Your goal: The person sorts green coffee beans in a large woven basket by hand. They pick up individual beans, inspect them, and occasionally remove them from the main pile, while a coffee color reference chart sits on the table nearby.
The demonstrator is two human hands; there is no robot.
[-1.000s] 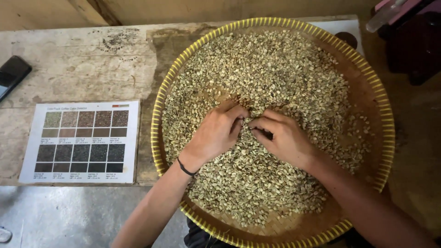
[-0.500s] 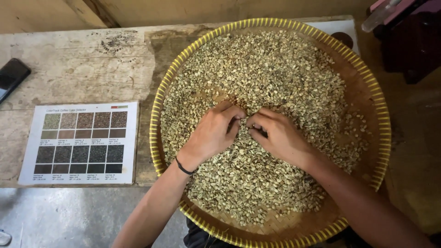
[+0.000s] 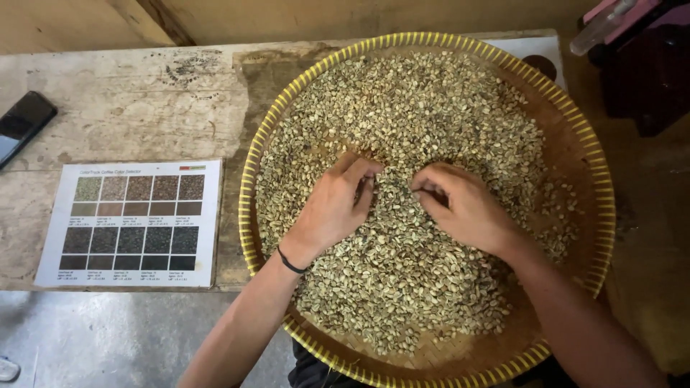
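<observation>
A worn, pale wooden desk [image 3: 129,108] is seen from above, and most of its right portion is covered by a large round woven tray [image 3: 575,144] with a yellow rim, which overhangs the near edge of the desk. The tray is filled with a wide layer of pale green-beige beans [image 3: 417,108], spread thickest across the centre and upper left, while bare brown weave is exposed along the right and lower right of the tray. A printed colour chart [image 3: 133,223] with two blocks of brown and dark swatches is laid flat on the desk just to the left of the tray, not touching it. A dark phone [image 3: 25,122] is placed at the far left edge of the desk, well apart from the chart. The left hand [image 3: 334,205] is laid palm down on the beans near the tray centre, with the fingers curled into the layer; a thin dark band is worn on its wrist. The right hand [image 3: 467,208] is set just beside it, also on the beans, with fingers bent inward. Each grip is narrow, pressed into loose beans; whether any are pinched cannot be told.
</observation>
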